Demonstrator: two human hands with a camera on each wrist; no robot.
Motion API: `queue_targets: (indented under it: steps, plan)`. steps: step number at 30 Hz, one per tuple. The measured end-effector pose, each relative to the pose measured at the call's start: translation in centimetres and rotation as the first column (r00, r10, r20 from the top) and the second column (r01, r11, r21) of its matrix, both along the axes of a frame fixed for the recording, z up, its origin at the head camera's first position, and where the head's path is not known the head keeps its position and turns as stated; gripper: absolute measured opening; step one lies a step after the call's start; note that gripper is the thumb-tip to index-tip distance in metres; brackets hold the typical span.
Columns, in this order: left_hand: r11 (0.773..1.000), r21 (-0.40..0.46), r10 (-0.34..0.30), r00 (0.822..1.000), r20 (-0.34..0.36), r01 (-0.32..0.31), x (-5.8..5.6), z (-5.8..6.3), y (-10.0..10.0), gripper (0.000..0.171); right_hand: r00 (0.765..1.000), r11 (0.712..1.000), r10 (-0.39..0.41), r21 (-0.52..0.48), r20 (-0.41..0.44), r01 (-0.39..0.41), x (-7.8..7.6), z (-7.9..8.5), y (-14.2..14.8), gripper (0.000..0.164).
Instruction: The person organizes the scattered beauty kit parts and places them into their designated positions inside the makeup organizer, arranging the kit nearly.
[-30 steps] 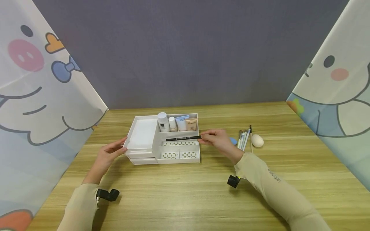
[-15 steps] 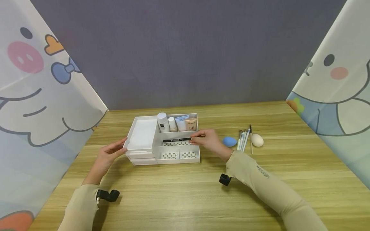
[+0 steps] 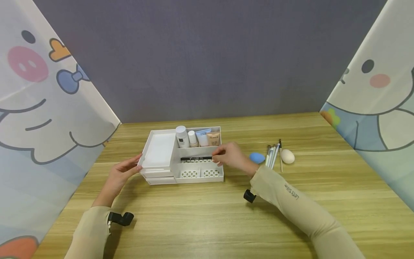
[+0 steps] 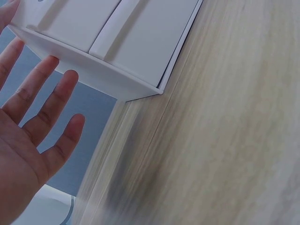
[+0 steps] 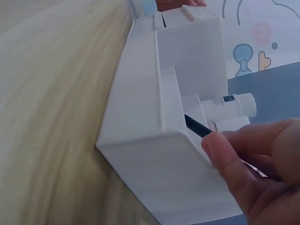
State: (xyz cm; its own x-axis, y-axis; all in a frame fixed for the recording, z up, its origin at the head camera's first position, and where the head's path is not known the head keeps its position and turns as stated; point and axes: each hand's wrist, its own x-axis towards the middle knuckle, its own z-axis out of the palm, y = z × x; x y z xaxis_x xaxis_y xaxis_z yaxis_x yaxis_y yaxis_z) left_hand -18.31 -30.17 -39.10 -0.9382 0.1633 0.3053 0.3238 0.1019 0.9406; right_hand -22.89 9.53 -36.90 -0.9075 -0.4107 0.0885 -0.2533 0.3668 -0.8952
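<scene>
A white makeup organizer (image 3: 200, 180) with drawers at its left stands on the table. My right hand (image 3: 233, 157) pinches one end of a slim black makeup pencil (image 3: 194, 158) between thumb and fingers. The pencil lies lengthwise over the middle compartment, which has a perforated floor. In the right wrist view, the pencil (image 5: 197, 125) passes behind the organizer's side wall, its far part hidden. My left hand (image 3: 121, 176) touches the organizer's left side near the front corner. Its fingers (image 4: 49, 105) are spread and mostly straight in the left wrist view.
A white bottle (image 3: 183, 138), a smaller bottle and two tubes (image 3: 213, 139) stand in the back compartment. To the right lie a blue makeup sponge (image 3: 257, 158), several brushes (image 3: 272, 155) and a cream sponge (image 3: 288, 156). A dark panel rises behind the table.
My right hand has moved left and slightly down with the pencil, bringing it lower into the middle compartment. The blue sponge shows more fully. My left hand stays in place.
</scene>
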Motion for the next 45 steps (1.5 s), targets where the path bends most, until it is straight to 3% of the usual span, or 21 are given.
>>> queue_targets:
  steps: [9, 15, 18, 25, 36, 45]
  plan:
    - [1.000, -0.020, 0.014, 1.000, 0.000, -0.014, 0.0, -0.1, -0.1, 0.041, 0.997, 0.969, 0.028, 0.245, -0.065, -0.011, -0.4, 1.3, -0.2, 0.014]
    - [1.000, -0.005, 0.010, 1.000, 0.001, -0.010, 0.0, -0.1, 0.0, 0.041, 0.998, 0.962, 0.018, 0.274, -0.054, -0.002, -0.5, 1.5, -0.2, 0.030]
    - [1.000, -0.012, 0.012, 1.000, 0.004, -0.012, 0.0, -0.1, 0.0, 0.041, 0.999, 0.974, 0.014, 0.226, -0.041, -0.004, -0.6, 1.3, 0.0, 0.032]
    - [1.000, -0.005, 0.007, 1.000, -0.001, -0.007, 0.0, -0.3, -0.1, 0.041, 0.999, 1.000, 0.011, -0.001, 0.039, -0.011, -1.1, 0.6, 1.1, 0.029]
    - [1.000, -0.008, 0.016, 1.000, -0.020, -0.016, -0.1, -0.1, 0.0, 0.044, 0.988, 0.976, 0.055, -0.218, 0.145, -0.022, -1.5, 0.1, 2.4, 0.035]
    - [0.999, -0.030, 0.030, 1.000, -0.008, -0.030, -0.1, -0.1, -0.1, 0.043, 0.985, 0.963, 0.039, -0.268, 0.167, 0.008, -1.4, -0.1, 3.9, 0.040]
